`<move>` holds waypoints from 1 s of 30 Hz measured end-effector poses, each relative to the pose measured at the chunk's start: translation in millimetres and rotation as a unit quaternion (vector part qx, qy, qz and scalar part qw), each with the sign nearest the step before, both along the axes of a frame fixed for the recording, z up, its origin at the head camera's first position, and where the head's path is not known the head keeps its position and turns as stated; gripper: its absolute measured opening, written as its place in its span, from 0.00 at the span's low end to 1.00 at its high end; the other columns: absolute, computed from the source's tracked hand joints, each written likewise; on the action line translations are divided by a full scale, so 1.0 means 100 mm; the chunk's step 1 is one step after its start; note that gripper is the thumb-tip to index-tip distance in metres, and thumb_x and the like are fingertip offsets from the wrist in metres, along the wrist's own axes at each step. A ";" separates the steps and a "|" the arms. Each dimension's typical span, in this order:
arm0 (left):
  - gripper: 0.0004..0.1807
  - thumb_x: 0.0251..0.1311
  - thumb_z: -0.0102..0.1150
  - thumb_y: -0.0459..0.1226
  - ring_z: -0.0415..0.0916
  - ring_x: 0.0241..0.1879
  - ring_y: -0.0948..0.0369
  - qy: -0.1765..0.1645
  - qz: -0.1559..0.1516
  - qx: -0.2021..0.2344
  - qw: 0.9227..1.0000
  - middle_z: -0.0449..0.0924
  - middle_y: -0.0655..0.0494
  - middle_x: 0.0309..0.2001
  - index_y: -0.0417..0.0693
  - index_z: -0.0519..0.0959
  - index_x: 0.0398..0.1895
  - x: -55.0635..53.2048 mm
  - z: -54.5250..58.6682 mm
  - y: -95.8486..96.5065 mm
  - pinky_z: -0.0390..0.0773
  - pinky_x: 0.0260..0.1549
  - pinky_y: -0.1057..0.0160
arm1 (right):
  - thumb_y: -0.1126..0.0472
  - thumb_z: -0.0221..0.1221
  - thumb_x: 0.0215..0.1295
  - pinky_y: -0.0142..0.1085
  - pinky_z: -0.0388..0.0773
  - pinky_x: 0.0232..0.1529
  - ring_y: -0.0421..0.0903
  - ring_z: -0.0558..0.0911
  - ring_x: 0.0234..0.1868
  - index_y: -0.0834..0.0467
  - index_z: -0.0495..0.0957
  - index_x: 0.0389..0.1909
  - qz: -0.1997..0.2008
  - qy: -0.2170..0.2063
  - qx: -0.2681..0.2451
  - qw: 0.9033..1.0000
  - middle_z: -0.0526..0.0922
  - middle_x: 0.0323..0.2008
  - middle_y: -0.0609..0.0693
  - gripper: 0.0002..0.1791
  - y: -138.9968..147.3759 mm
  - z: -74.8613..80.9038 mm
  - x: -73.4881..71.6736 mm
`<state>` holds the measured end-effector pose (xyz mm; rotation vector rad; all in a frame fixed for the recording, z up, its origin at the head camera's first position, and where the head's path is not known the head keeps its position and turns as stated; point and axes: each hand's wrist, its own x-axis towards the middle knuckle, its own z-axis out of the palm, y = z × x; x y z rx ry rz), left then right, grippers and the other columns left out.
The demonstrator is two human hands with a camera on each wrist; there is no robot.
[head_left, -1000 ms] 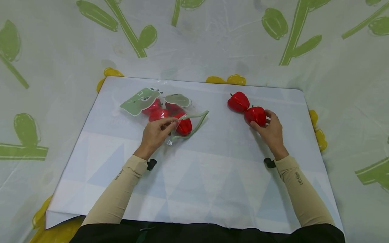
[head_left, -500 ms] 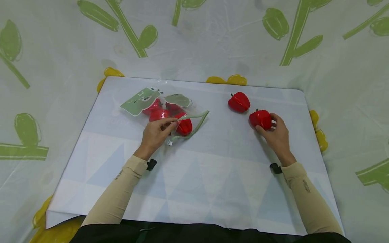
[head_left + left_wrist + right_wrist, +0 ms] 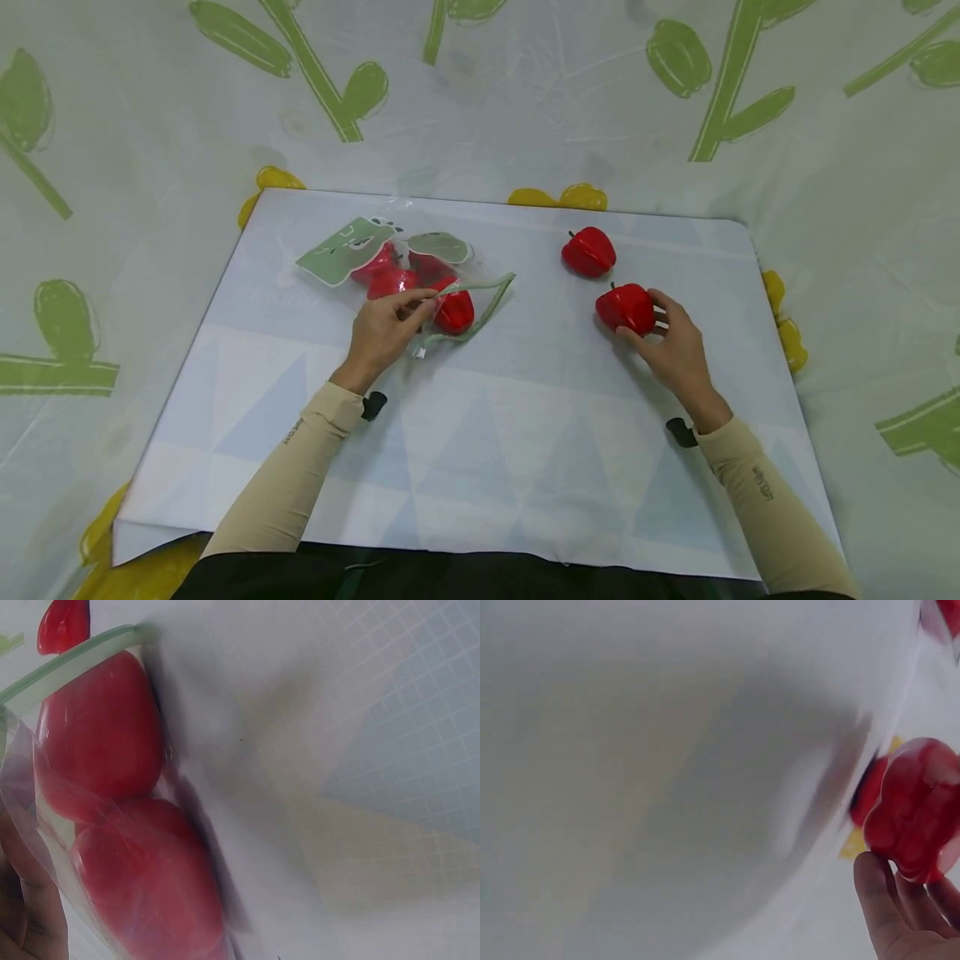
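On table (image 3: 487, 433), counted six peppers (image 3: 589, 252), four inside one bag (image 3: 438, 247); found left hand (image 3: 381, 333) pinching bag, right hand (image 3: 677, 346) gripping nearer unbagged pepper (image 3: 625, 307).

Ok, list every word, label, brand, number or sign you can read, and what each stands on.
No text reads for certain.
Right sleeve: dark lettering, too small to read.
Left sleeve: dark lettering, too small to read.
Clear bag: dark marks on a green patch, too small to tell whether they are letters.

I see soft light, faint shadows on the bench (image 3: 517, 467) and small glints on one pepper (image 3: 625, 308); both wrist views look blurred.
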<state>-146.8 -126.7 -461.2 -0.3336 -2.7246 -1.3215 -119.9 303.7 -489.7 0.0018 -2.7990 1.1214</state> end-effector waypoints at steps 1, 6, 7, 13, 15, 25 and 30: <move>0.15 0.58 0.61 0.45 0.75 0.24 0.67 0.001 0.000 0.001 1.000 0.82 0.65 0.29 0.61 0.81 0.49 0.00 0.00 0.00 0.77 0.23 0.64 | 0.47 0.67 0.51 0.49 0.76 0.49 0.51 0.72 0.55 0.52 0.58 0.69 0.010 0.003 -0.002 1.000 0.68 0.62 0.51 0.45 -0.04 0.01 0.02; 0.15 0.58 0.61 0.45 0.76 0.25 0.67 0.000 0.000 0.004 1.000 0.83 0.64 0.30 0.60 0.81 0.49 0.00 0.01 0.00 0.77 0.23 0.64 | 0.48 0.69 0.49 0.47 0.77 0.48 0.49 0.72 0.56 0.52 0.58 0.68 0.048 0.000 -0.009 0.999 0.68 0.62 0.49 0.46 -0.26 0.03 0.12; 0.15 0.58 0.61 0.45 0.76 0.25 0.67 -0.001 0.000 0.005 1.000 0.83 0.64 0.30 0.60 0.81 0.49 0.00 0.01 0.00 0.77 0.23 0.64 | 0.48 0.69 0.49 0.47 0.77 0.48 0.49 0.72 0.56 0.52 0.58 0.68 0.054 -0.002 -0.011 0.998 0.67 0.62 0.49 0.46 -0.30 0.03 0.13; 0.16 0.58 0.61 0.46 0.76 0.24 0.67 -0.008 0.005 0.004 1.000 0.83 0.64 0.29 0.61 0.81 0.50 0.00 0.01 0.00 0.76 0.22 0.63 | 0.52 0.71 0.48 0.46 0.78 0.47 0.48 0.71 0.57 0.52 0.59 0.67 0.086 -0.012 -0.028 0.996 0.67 0.62 0.45 0.46 -0.53 0.04 0.19; 0.16 0.58 0.61 0.47 0.76 0.25 0.66 -0.011 0.005 0.005 1.000 0.83 0.64 0.29 0.62 0.81 0.50 0.00 0.01 0.00 0.77 0.23 0.63 | 0.51 0.71 0.48 0.45 0.78 0.46 0.47 0.71 0.57 0.51 0.59 0.67 0.099 -0.013 -0.031 0.994 0.67 0.62 0.44 0.46 -0.59 0.02 0.20; 0.16 0.58 0.61 0.47 0.77 0.25 0.67 -0.012 0.007 0.009 1.000 0.83 0.64 0.32 0.62 0.81 0.50 0.02 0.04 0.00 0.78 0.25 0.64 | 0.48 0.70 0.48 0.39 0.79 0.45 0.42 0.73 0.54 0.51 0.61 0.66 0.162 -0.005 -0.041 0.986 0.69 0.59 0.43 0.44 -0.95 -0.03 0.25; 0.16 0.58 0.61 0.47 0.76 0.24 0.67 -0.007 0.006 0.007 1.000 0.83 0.64 0.30 0.61 0.81 0.50 0.02 0.05 0.01 0.77 0.23 0.64 | 0.48 0.70 0.48 0.36 0.78 0.44 0.40 0.73 0.52 0.50 0.62 0.65 0.178 -0.007 -0.050 0.983 0.70 0.58 0.41 0.42 -1.13 -0.03 0.23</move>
